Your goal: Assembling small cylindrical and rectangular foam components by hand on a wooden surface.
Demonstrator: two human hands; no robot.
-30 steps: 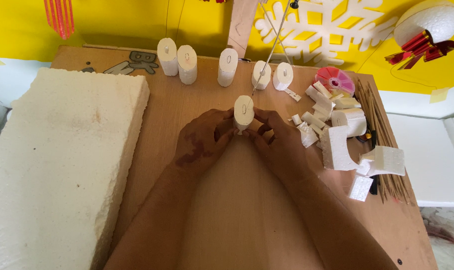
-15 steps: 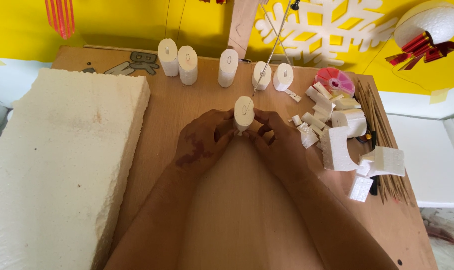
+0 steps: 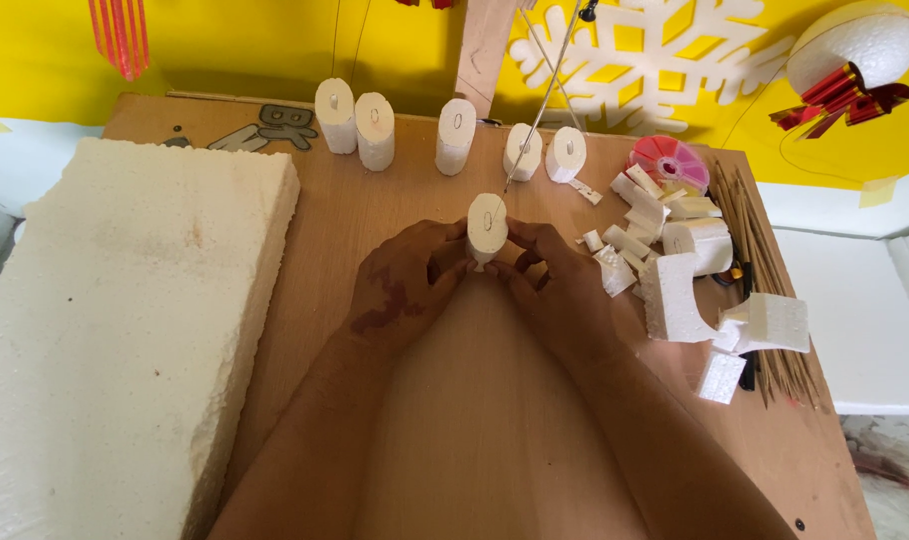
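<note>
Both hands meet at the middle of the wooden table (image 3: 495, 400). My left hand (image 3: 405, 290) and my right hand (image 3: 555, 285) pinch a small white foam cylinder (image 3: 487, 225) between their fingertips, holding it upright with its oval face and slot toward me. A thin taut wire (image 3: 535, 120) runs from above down to just behind the cylinder's top. Behind it stands a row of several similar slotted foam cylinders (image 3: 455, 135) along the table's far side.
A large thick foam slab (image 3: 115, 320) fills the left. At the right lie foam offcuts (image 3: 675, 290), a bundle of thin wooden sticks (image 3: 765, 270) and a pink round box (image 3: 669, 162). A foam snowflake (image 3: 655, 50) and foam ball (image 3: 855, 45) hang on the yellow wall.
</note>
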